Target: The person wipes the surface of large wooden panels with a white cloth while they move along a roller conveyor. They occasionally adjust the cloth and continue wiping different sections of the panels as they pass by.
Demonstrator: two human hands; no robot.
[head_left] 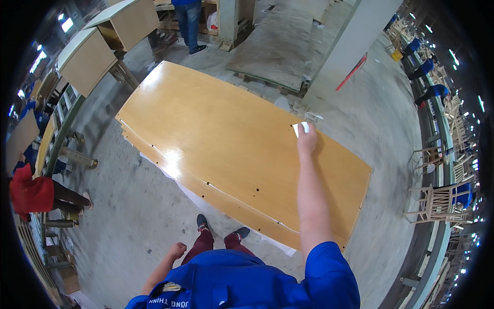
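Observation:
A long panel of light varnished wood lies in front of me, with another board edge showing under its near side. Small dark holes run along that near edge. My right arm reaches across the panel, and my right hand presses a small white sheet onto the surface near the far edge. Whether the sheet is paper, cloth or sandpaper cannot be made out. Off the panel, at my left side, hangs my left hand with its fingers curled; nothing shows in it.
White sheeting sticks out beneath the panel's near edge. A concrete pillar rises beyond it, beside a low stack of boards. Wooden cabinets stand at the far left. A person in red is left; chairs line a conveyor on the right.

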